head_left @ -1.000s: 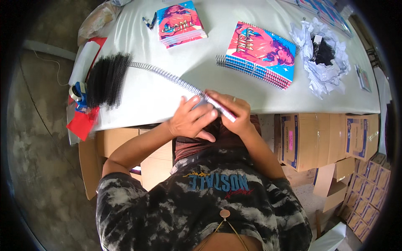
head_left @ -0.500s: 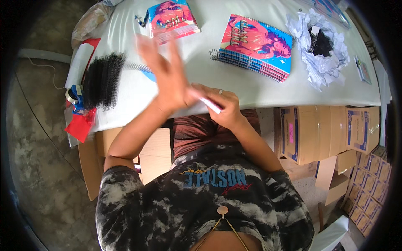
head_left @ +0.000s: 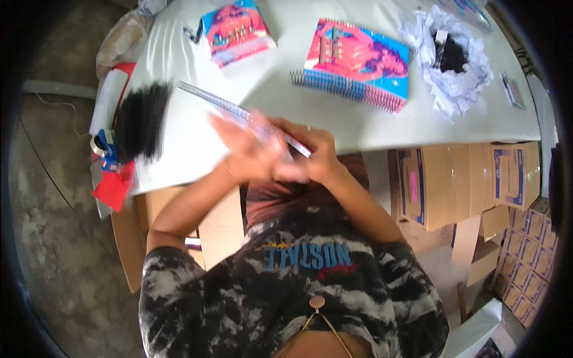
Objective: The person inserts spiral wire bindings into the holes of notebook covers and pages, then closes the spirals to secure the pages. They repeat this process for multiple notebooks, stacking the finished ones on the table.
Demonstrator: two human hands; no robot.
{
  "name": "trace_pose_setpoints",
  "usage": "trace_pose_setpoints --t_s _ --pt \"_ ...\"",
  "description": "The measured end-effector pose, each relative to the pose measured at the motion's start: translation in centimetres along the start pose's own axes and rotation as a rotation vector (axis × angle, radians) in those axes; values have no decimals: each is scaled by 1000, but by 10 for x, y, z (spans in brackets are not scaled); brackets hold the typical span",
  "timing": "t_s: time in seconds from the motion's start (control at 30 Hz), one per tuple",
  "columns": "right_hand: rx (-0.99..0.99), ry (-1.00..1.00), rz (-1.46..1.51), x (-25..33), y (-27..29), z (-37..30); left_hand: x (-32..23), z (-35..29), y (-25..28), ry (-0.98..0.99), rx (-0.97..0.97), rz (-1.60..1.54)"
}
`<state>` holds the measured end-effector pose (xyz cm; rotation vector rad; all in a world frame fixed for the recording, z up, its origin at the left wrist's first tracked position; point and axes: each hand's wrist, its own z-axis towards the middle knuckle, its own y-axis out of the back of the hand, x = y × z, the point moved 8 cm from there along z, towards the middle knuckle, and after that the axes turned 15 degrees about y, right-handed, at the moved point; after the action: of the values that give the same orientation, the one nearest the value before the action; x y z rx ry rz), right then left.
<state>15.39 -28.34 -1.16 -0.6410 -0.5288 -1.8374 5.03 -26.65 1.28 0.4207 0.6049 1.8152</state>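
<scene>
A thin spiral notebook [head_left: 230, 107] is held nearly edge-on, slanting from the upper left down to the table's near edge, its coil along the upper side. My right hand [head_left: 315, 148] grips its near end, fingers wrapped round it. My left hand [head_left: 253, 152] lies against or just beside the notebook's near half; motion smears its fingers, so their pose and contact are unclear. Left of the hands stands a row of loose black spiral coils [head_left: 143, 122]. Beyond them lie a stack of spiral notebooks [head_left: 361, 65] and a smaller stack with pink-and-blue covers [head_left: 236, 30].
Crumpled white paper [head_left: 447, 98] holding black coils [head_left: 450, 56] sits at the table's right. A blue tape dispenser [head_left: 106, 146] and a red piece [head_left: 113, 188] lie on the left edge. Cardboard boxes [head_left: 453, 185] stand below the table's right side; an open carton [head_left: 221, 227] is beside my lap.
My left hand has come down from its raised, spread pose toward my right hand. The notebook has tilted up edge-on, its coil now in plain sight; my right hand keeps its grip.
</scene>
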Motion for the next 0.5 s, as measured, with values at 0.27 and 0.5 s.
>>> trace_pose_setpoints --t_s 0.27,0.5 --pt "11 -38 1 -9 -6 1 -15 -48 -19 65 209 -199" --pt "-70 -83 -42 -17 -13 -3 -4 -18 -25 180 341 -128"
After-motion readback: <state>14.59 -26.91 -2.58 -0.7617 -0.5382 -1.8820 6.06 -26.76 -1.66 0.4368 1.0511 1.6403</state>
